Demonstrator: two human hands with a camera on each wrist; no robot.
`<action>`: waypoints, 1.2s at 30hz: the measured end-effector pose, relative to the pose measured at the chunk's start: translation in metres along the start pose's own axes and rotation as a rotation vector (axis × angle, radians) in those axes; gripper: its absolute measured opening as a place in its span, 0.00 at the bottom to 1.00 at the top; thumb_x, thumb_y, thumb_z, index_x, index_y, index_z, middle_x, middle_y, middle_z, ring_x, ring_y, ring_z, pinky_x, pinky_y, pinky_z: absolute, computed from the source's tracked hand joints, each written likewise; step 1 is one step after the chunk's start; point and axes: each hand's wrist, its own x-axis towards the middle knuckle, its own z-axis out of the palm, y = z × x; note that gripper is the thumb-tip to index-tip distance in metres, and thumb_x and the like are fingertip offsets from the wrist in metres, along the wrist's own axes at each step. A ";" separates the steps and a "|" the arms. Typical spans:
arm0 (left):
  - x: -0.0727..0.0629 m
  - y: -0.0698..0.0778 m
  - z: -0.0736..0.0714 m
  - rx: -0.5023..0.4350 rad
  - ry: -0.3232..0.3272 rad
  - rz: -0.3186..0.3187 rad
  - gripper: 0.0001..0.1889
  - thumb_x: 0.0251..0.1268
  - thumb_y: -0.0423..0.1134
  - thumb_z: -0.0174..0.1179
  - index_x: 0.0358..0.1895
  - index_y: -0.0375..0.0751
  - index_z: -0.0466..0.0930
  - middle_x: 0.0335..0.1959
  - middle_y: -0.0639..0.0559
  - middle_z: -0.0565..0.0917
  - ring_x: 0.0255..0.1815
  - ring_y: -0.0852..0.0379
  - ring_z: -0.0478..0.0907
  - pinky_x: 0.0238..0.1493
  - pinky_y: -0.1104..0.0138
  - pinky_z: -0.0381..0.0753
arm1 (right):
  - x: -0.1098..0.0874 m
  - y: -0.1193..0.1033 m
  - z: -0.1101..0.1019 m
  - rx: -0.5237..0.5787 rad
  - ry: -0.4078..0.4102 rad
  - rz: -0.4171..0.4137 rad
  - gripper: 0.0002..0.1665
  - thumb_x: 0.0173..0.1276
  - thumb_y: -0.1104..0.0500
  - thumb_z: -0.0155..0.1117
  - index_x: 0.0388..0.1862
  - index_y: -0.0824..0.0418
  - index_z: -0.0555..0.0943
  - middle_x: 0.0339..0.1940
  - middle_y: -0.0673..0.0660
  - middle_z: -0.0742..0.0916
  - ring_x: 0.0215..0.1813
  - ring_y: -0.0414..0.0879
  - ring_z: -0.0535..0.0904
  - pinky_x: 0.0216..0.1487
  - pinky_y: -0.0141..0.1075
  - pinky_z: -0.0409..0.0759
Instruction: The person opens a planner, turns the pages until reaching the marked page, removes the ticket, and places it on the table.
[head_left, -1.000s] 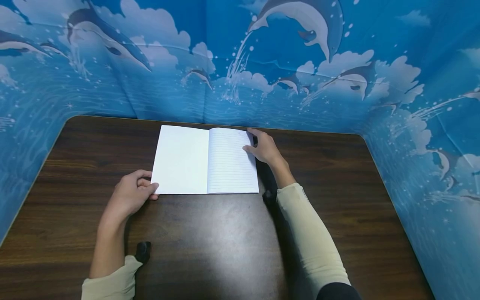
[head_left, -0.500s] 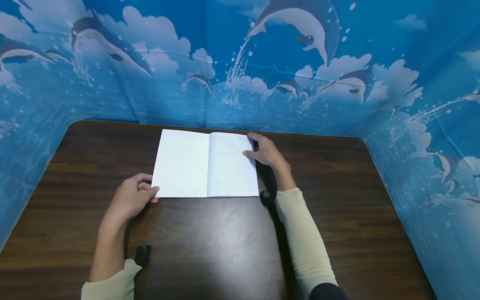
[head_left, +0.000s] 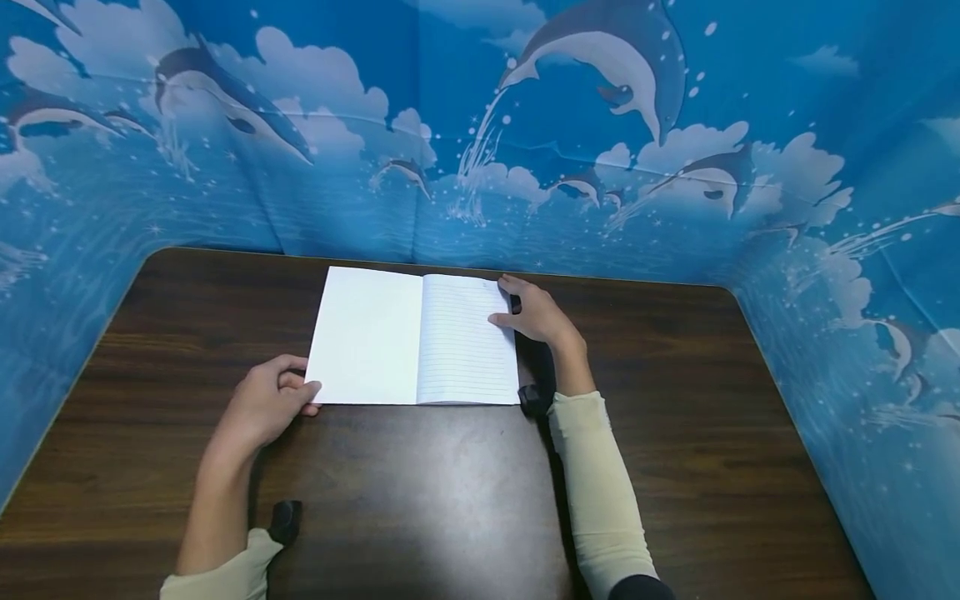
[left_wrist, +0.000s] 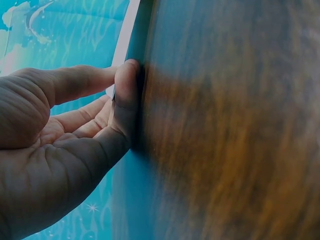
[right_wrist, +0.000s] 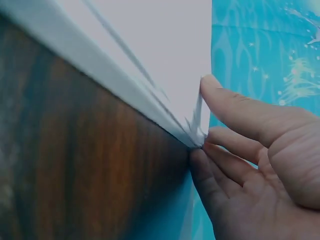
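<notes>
A blue dolphin-printed fabric backdrop [head_left: 480, 225] borders a dark-brown wood-grain table [head_left: 697, 433]. Near the table's far edge is an open white paper notebook [head_left: 367, 337], right page lined. The bare left hand [head_left: 264, 400] pinches the notebook's lower left corner; the bare right hand [head_left: 542, 315] pinches its upper right edge.

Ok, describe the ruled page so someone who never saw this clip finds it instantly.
On the dark wood-grain table, in front of the blue dolphin backdrop, find the open notebook near the far edge. The ruled page is its right half, where the right hand holds the outer edge. Its faint lines set it apart from the blank white page on the left.
</notes>
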 end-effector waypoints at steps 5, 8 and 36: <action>0.002 -0.001 0.002 0.005 0.003 0.005 0.30 0.81 0.34 0.59 0.76 0.19 0.63 0.45 0.35 0.89 0.31 0.62 0.89 0.37 0.75 0.79 | 0.001 0.000 0.001 -0.009 0.010 0.002 0.44 0.77 0.52 0.72 0.86 0.59 0.64 0.89 0.57 0.64 0.90 0.57 0.57 0.83 0.55 0.65; 0.002 -0.002 0.002 0.022 0.005 -0.002 0.30 0.82 0.35 0.59 0.76 0.20 0.63 0.44 0.36 0.90 0.32 0.61 0.89 0.39 0.74 0.77 | 0.003 -0.003 0.002 -0.026 0.015 0.002 0.42 0.77 0.53 0.72 0.84 0.59 0.67 0.89 0.56 0.65 0.89 0.57 0.59 0.82 0.54 0.67; 0.006 0.000 0.004 0.067 0.001 0.000 0.29 0.83 0.37 0.58 0.76 0.20 0.64 0.46 0.36 0.89 0.33 0.60 0.89 0.39 0.71 0.74 | -0.011 -0.020 -0.013 0.072 0.078 -0.024 0.26 0.79 0.55 0.70 0.73 0.58 0.82 0.62 0.63 0.88 0.51 0.54 0.87 0.49 0.45 0.87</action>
